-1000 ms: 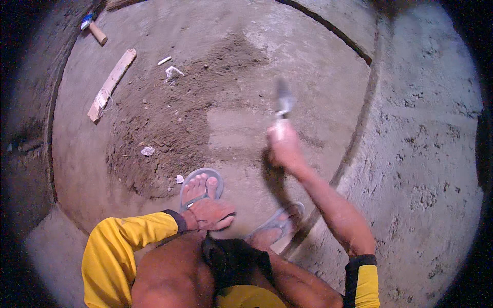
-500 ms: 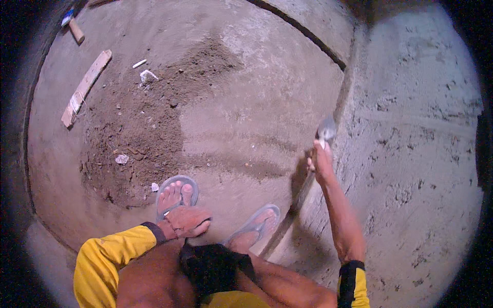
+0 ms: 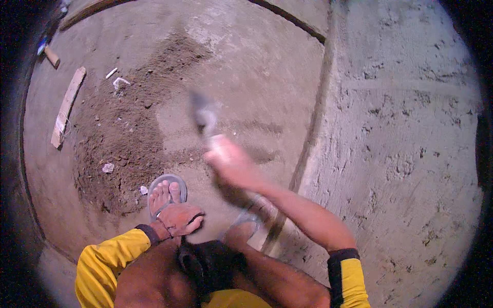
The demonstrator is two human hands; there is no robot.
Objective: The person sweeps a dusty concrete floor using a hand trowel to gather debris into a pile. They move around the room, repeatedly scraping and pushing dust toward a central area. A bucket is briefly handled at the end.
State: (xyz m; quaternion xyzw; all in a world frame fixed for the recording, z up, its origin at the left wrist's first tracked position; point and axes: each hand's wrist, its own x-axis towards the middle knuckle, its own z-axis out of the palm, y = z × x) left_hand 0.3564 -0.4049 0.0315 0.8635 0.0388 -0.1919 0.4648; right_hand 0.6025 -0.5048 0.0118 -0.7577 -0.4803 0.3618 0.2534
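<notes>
My right hand (image 3: 233,161) is closed around the handle of a pointed trowel (image 3: 204,114), both smeared by motion. The trowel's metal blade points away from me, over the floor just right of a spread of loose brown mortar or soil (image 3: 123,133). My left hand (image 3: 179,218) hangs bent at the wrist over my leg, just in front of my left sandal (image 3: 181,187). Its back and thumb show, while the other fingers are turned out of sight. Nothing can be seen in it.
A rough grey plastered wall (image 3: 400,154) rises along the right side. At the left lie a wooden board (image 3: 69,108) with string round it and a wooden-handled brush (image 3: 51,55). White scraps (image 3: 108,168) dot the loose pile. A dark gap (image 3: 287,20) crosses the floor at the back.
My right hand has swung the trowel left, from the foot of the wall to over the middle of the floor. The view has shifted slightly right; my left hand stays put.
</notes>
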